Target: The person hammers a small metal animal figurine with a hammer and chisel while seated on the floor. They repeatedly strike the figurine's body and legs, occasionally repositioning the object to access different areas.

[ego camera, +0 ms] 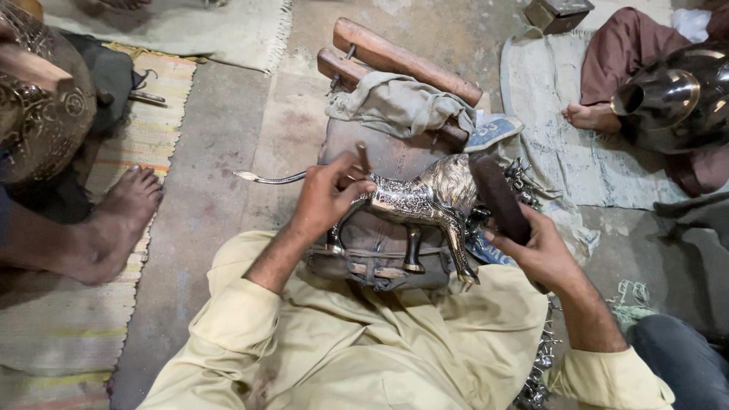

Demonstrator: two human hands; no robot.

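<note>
Metal lion figurine (425, 201) in left hand (326, 199) grip; right hand (535, 250) holds mallet (497, 196).

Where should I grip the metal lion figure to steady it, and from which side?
Grip the lion figure around its rear body, from the tail side, probably where the left hand holds it. The trunk lies sideways on the padded block, legs toward the person; the right hand holds a dark mallet by the mane.

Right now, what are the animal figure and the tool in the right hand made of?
Animal figure: looks like metal, silvery, engraved, with a brassy head; bright glints suggest polish. Tool in the right hand: dark, matte head, possibly wood or hide; can't tell which.
</note>
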